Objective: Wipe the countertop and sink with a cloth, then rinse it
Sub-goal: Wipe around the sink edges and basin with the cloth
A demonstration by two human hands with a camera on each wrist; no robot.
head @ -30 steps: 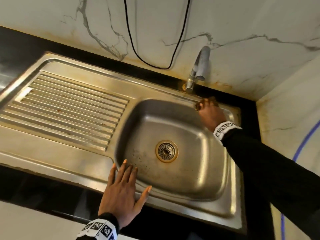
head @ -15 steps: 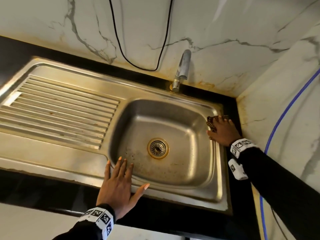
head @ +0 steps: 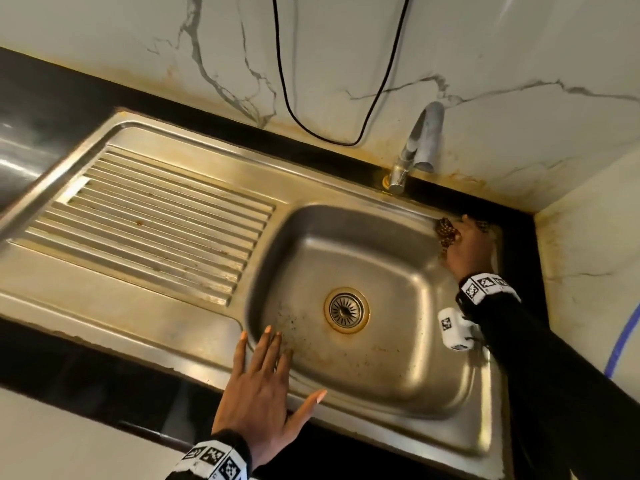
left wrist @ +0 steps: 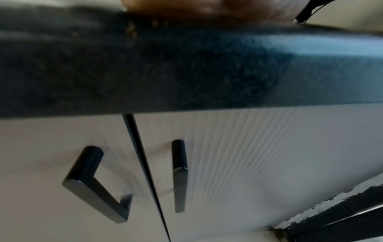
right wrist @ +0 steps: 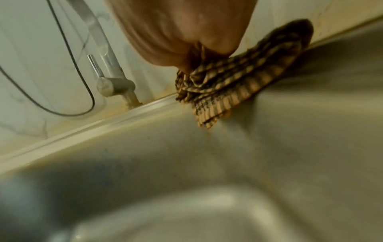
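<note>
A stainless steel sink with a ribbed drainboard is set in a black countertop. My right hand grips a bunched brown checked cloth and presses it on the sink's far right rim, close to the corner. My left hand lies flat with fingers spread on the near rim of the basin, holding nothing. The left wrist view shows only the countertop edge and cabinet doors below.
A steel tap stands behind the basin on the marble wall. A black cable hangs in a loop to its left. The drain sits mid-basin with brown specks near it. Two black cabinet handles are under the counter.
My right hand with the cloth slid from the back rim near the tap toward the right rim, then back up into the far right corner. The left hand stayed flat on the near rim.
</note>
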